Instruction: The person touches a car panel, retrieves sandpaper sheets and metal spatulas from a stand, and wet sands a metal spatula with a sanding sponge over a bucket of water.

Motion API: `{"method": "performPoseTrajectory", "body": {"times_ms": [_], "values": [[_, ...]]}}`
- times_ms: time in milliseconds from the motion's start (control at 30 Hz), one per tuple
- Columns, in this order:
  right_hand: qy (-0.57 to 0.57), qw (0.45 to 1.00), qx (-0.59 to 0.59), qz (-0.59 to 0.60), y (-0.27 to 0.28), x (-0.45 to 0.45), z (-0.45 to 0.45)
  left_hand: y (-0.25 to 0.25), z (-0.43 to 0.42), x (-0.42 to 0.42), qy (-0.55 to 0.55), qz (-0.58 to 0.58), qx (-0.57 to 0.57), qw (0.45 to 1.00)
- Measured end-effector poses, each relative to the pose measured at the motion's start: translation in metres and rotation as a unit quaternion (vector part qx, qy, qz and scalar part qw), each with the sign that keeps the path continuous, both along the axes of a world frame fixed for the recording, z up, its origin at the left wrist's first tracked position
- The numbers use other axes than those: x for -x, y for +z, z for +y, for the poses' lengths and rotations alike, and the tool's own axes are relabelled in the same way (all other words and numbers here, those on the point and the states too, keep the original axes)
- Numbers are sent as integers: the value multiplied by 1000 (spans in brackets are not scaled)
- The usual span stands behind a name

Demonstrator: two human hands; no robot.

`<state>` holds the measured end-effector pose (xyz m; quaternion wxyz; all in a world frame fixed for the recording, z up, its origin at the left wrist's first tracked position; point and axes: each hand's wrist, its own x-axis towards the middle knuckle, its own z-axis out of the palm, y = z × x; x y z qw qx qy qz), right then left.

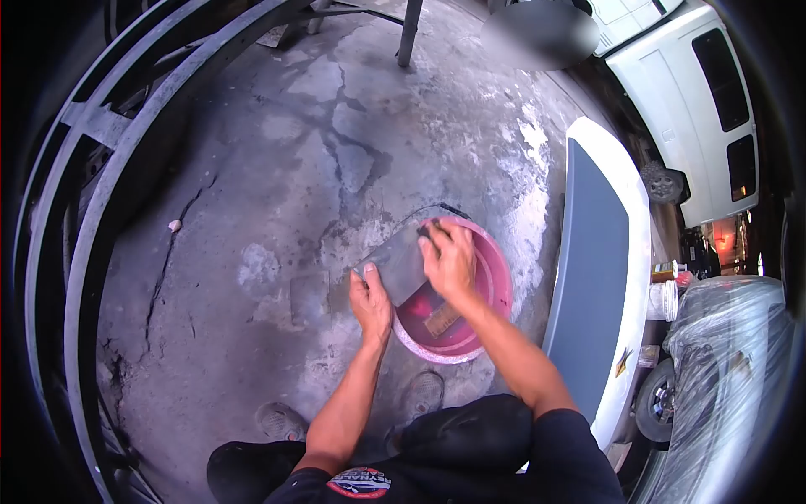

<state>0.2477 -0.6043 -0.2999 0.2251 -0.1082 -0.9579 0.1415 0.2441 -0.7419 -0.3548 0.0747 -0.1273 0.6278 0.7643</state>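
Observation:
A grey rectangular sheet [393, 262], which looks like sandpaper, is held at a slant over the left side of a pink round bucket [502, 281]. My left hand [370, 302] grips its lower left edge, thumb on top and fingers mostly underneath. At the upper right end, my right hand [450, 259] has its fingers bent onto the sheet above the bucket's opening. Inside the bucket lies a brown block-like piece [442, 320], its kind unclear. The sheet and my right hand hide part of the bucket's inside.
The bucket stands on a cracked concrete floor [252, 193] in front of my shoes [281, 422]. Close on the right is a white-edged car panel with a grey-blue surface [592, 277]. A metal frame [96, 126] curves along the left. Beyond are a white vehicle [684, 101] and a plastic-covered car [730, 353].

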Motion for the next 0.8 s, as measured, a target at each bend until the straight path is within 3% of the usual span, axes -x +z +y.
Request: {"method": "performPoseTrajectory", "body": {"times_ms": [100,167,300,367,400,567,633,700,767,800], "values": [[79,996,-39,-16,-6,-11,-16,1,1,-1,6,29,27,999],[163,986,9,-29,2,-32,-44,1,0,5,-12,59,56,997],[-41,998,10,-35,2,17,9,3,-11,4,-96,68,107,987],[46,996,-57,-45,-4,-1,-15,-10,-11,9,-98,88,119,984],[115,993,2,-18,-6,-16,-32,-9,-9,8,-87,92,116,985],[-31,999,-18,-38,4,23,12,4,-14,6,-121,66,110,984],[5,998,-35,-46,3,10,-11,5,-15,9,-112,87,120,983],[136,990,-7,-38,5,-19,-45,4,-18,16,-124,96,122,980],[126,991,3,-41,8,-12,-35,3,-22,15,-149,104,124,975],[45,998,2,-45,10,8,-16,4,-22,20,-167,104,126,972]]}}
